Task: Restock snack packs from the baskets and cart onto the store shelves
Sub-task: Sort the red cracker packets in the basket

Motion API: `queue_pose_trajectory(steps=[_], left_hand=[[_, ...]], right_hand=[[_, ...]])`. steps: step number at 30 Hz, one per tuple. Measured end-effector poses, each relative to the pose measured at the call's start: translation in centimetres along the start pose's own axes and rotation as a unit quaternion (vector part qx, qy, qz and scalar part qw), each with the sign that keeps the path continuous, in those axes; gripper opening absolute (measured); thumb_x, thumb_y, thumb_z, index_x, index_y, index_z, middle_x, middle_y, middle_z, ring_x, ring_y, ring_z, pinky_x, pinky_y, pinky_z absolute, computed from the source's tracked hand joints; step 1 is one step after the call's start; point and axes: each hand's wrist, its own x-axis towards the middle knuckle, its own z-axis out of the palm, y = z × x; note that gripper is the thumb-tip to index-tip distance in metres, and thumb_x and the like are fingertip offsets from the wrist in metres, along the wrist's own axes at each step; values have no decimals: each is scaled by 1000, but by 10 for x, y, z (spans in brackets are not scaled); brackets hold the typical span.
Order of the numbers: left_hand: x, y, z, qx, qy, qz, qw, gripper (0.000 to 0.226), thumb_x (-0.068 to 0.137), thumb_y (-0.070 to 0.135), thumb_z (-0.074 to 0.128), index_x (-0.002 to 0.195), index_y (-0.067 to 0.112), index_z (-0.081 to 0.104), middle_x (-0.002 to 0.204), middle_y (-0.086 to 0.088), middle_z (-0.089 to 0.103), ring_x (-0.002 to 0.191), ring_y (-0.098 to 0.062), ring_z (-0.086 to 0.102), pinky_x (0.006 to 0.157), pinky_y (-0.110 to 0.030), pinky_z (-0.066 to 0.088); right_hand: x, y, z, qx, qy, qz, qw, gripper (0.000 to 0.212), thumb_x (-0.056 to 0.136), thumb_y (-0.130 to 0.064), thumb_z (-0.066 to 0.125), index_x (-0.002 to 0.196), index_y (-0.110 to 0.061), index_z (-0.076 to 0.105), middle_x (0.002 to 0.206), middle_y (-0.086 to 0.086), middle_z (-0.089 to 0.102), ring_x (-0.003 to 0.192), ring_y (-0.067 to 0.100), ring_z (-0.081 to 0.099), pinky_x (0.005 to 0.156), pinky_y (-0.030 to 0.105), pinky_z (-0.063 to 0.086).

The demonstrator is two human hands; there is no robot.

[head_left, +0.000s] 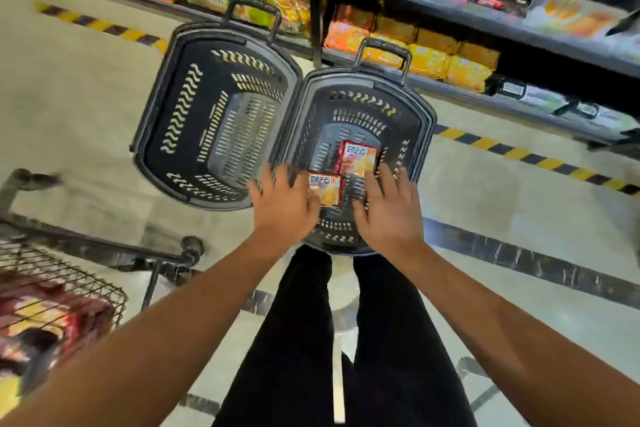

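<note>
The left basket (214,114) is empty; the right basket (360,156) holds two packs (358,158). The cart (52,305), at 8 o'clock, remains stocked. Your left hand (282,206) and right hand (386,210) hover spread over the packs, gripping nothing.

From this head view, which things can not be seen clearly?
- Nearer snack pack: left hand covers its edge, so the grip is unclear.
- Cart: cut off by the left edge, contents blurred.
- Shelf packs: print blurred.
- Right basket: near floor hidden under right hand.
</note>
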Motion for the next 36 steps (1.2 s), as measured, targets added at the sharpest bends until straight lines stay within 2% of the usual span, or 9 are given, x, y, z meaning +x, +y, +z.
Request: queue_pose_trajectory(steps=[3,8,12,18,26,29,32,34,36], left_hand=[[-51,4,-39,3,31,14,999,57,96,55,46,147,30,45,158,-13,32,148,-43,21,115,-62,19],[-127,14,-81,11,88,8,996,61,97,57,43,151,29,41,162,-12,29,150,-42,20,116,-63,17],[-176,25,-95,8,138,-17,990,64,94,58,41,149,27,46,158,-13,38,145,-45,31,111,-66,26],[-249,39,-96,-50,205,-134,968,65,95,59,32,150,26,47,156,-13,42,146,-46,30,110,-65,26],[-341,28,-60,-78,268,-265,923,61,93,54,42,146,26,53,149,-16,51,138,-49,42,104,-70,35],[-375,16,-47,-103,268,-312,906,61,92,54,41,144,26,56,147,-15,53,136,-49,42,103,-68,37],[-406,1,-34,-131,259,-362,886,62,92,56,39,146,28,54,149,-15,52,136,-48,44,103,-67,37],[-425,-10,-26,-160,245,-401,868,65,93,59,31,150,31,49,155,-13,46,143,-46,37,108,-67,32],[-442,-24,-17,-202,228,-431,849,72,92,63,21,155,35,40,163,-8,35,151,-42,23,114,-65,22]], right_hand=[[-51,-12,-40,-18,12,-24,999,70,97,-50,32,153,-10,43,156,20,42,143,51,34,115,60,33],[-116,-27,-90,-29,39,-78,996,64,99,-48,39,150,-10,48,154,22,44,143,51,34,112,62,36],[-147,-28,-122,-27,75,-132,988,66,99,-50,38,149,-9,50,156,23,42,143,52,33,113,64,35],[-185,-15,-142,-46,119,-244,961,68,100,-58,38,144,-9,55,155,21,45,143,52,33,113,63,32],[-221,-34,-127,-63,74,-364,926,63,100,-53,44,145,-12,56,154,19,48,144,50,36,114,66,34],[-235,-56,-115,-94,50,-416,903,64,101,-57,38,146,-14,55,156,18,46,144,50,37,114,65,35],[-249,-83,-105,-120,30,-448,886,66,102,-61,32,151,-19,48,163,13,36,151,46,25,121,61,28],[-258,-103,-99,-132,18,-459,879,66,102,-62,31,154,-22,44,167,10,28,155,43,16,123,56,21],[-266,-124,-93,-137,23,-472,870,66,101,-61,32,152,-22,46,166,12,31,154,45,17,122,58,24]])
